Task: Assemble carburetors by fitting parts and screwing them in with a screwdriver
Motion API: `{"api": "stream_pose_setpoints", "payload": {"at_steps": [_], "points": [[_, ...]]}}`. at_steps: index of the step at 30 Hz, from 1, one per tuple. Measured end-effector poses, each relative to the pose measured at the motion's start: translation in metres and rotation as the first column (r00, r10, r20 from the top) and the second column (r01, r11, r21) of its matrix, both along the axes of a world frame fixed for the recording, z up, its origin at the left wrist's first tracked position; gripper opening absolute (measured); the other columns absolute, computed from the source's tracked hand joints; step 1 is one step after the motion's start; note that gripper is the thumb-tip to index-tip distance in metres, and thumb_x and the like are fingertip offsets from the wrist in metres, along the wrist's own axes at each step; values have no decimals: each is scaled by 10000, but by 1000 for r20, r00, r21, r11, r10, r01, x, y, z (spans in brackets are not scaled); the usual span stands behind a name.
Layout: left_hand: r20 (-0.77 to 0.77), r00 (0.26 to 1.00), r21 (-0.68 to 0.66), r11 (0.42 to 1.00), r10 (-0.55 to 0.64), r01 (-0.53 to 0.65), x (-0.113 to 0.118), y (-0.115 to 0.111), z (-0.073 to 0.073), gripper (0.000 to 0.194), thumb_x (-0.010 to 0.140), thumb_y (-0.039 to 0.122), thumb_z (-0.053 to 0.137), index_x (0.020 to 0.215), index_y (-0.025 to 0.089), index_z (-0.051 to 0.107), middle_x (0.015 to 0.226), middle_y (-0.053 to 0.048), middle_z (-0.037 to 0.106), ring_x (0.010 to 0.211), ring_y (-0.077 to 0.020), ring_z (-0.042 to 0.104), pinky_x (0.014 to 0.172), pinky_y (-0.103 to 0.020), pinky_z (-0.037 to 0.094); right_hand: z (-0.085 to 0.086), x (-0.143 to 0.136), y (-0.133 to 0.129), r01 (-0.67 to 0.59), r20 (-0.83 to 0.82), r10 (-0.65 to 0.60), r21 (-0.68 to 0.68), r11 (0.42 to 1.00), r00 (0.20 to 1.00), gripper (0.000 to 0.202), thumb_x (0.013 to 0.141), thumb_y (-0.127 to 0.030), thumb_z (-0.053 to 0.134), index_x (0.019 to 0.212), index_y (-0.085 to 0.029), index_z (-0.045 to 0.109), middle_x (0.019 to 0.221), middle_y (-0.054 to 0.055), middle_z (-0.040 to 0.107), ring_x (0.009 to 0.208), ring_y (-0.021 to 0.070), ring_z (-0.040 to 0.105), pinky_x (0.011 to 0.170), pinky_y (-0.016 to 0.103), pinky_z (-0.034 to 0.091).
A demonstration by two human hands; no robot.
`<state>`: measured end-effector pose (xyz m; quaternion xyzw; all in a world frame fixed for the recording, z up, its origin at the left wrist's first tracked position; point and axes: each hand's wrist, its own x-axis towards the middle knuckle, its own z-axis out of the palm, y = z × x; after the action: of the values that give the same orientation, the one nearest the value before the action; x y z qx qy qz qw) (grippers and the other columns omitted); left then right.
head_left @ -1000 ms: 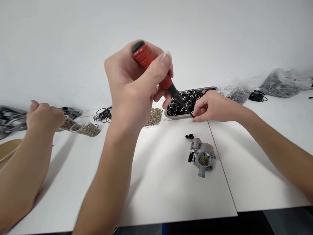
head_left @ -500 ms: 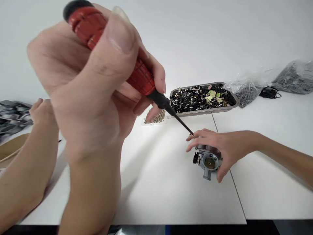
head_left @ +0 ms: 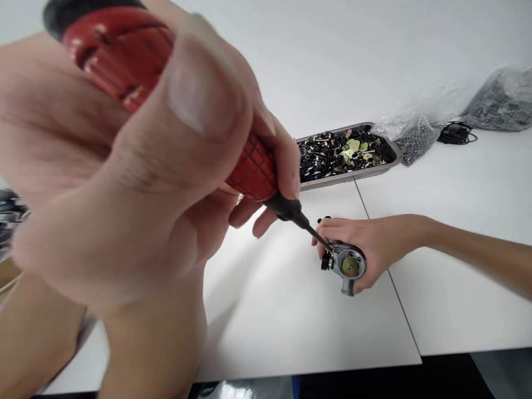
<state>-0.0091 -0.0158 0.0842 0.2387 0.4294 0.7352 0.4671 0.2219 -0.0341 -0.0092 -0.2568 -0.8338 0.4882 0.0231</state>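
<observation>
Close to the camera, my left hand is wrapped round the red and black handle of a screwdriver, thumb lying along it. Its thin dark shaft slopes down to the right. The tip meets the upper left of a small grey metal carburetor, though contact is too fine to make out. My right hand comes in from the right and grips the carburetor from behind and above, thumb at its right side. The round brass-coloured plate in its bore faces me, and a black knob sticks out left.
Behind stands a metal tray of small black and yellowish parts. Clear bags of dark parts and a black cable coil lie to its right. Another forearm, apparently another person's, shows lower left, near grey parts.
The screwdriver and my left hand have come larger in view, and the tip has moved from beside my right fingers down to the carburetor. The dish of brass screws is now almost hidden.
</observation>
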Motion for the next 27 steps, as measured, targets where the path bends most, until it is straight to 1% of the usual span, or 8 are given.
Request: {"api": "stream_pose_setpoints", "payload": {"at_steps": [3,5,6,9,13,16,20,27], "points": [[-288,939,174,953,-190,246,15,-7,5,353,953,195,477,620,120,569,651,-30,532,448,-227,654,328,-292,503,-2,0,1,2,3,-2,9,1000,1000,589,707,-350,806,1199,-208,515,1244,55,469,1168,189,473,980,296,412],[-532,776,211,835,-339,509,24,-14,8,274,844,147,658,587,138,563,604,-6,532,368,-187,594,277,-230,438,-3,0,1,3,0,-3,12,1000,1000,591,702,-355,808,1193,-204,515,1238,54,474,1152,189,478,957,294,417],[-596,705,190,784,-386,590,28,-18,9,241,798,135,711,594,145,583,599,-5,541,345,-175,573,258,-215,409,-4,0,1,4,-2,-4,13,1000,1000,586,701,-353,807,1186,-202,516,1240,54,476,1149,190,478,946,293,419],[-612,623,109,728,-487,677,40,-28,14,218,722,144,787,576,139,626,563,-12,559,301,-143,525,239,-203,375,-3,0,0,13,10,-13,-1,1000,1000,575,704,-352,794,1185,-211,514,1253,56,480,1142,195,479,920,292,422],[-766,470,157,580,-439,799,51,-32,16,314,815,418,709,653,151,679,500,-39,569,317,-125,496,253,-227,362,-1,1,0,13,49,-13,1,1000,999,542,727,-356,765,1193,-236,516,1203,49,508,1089,194,497,885,296,419],[-838,419,223,483,-349,847,48,-29,15,563,887,654,451,916,159,719,502,-66,569,356,-122,486,268,-237,327,-2,0,0,-20,11,20,13,1000,1000,567,740,-375,756,1219,-244,482,1195,47,502,1092,199,483,901,312,408],[-880,353,245,331,-319,911,36,-26,12,749,860,766,297,1201,190,635,683,-110,640,455,-135,513,343,-279,342,-7,-1,2,-22,-60,24,23,999,998,566,734,-383,765,1175,-221,449,1191,53,480,1097,198,460,915,316,402],[-880,349,227,362,-321,904,39,-26,13,830,832,818,245,1166,165,632,621,-101,610,438,-140,523,313,-275,365,-7,-1,1,6,-46,-6,-2,1000,999,561,728,-368,774,1164,-210,458,1172,54,488,1055,185,472,881,301,413]]}}
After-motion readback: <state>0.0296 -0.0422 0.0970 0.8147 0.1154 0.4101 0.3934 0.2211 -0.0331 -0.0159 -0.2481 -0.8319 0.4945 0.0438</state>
